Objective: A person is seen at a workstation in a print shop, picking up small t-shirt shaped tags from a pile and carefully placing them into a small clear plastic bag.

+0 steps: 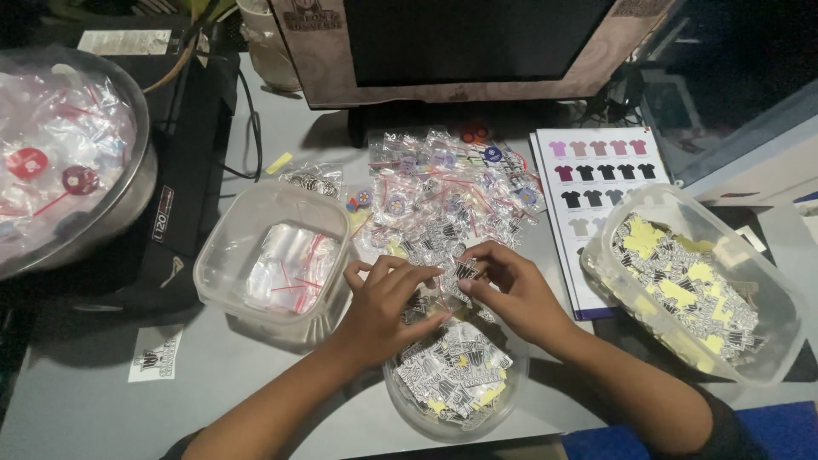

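My left hand (388, 302) and my right hand (509, 285) meet above a round clear bowl (409, 407) full of black-and-white stickers. Together the fingers pinch a small clear bag with a sticker (456, 271) between them. Just beyond the hands lies a pile of filled small bags with round badges (443, 192) on the grey desk. A clear tub of empty zip bags (271, 255) stands to the left of my left hand.
A rectangular tub of stickers with yellow backing (694, 285) stands at the right, partly over a shirt colour chart (596, 170). A metal bowl with bagged items (64, 153) sits far left beside a black device (183, 196). A monitor (469, 43) stands behind.
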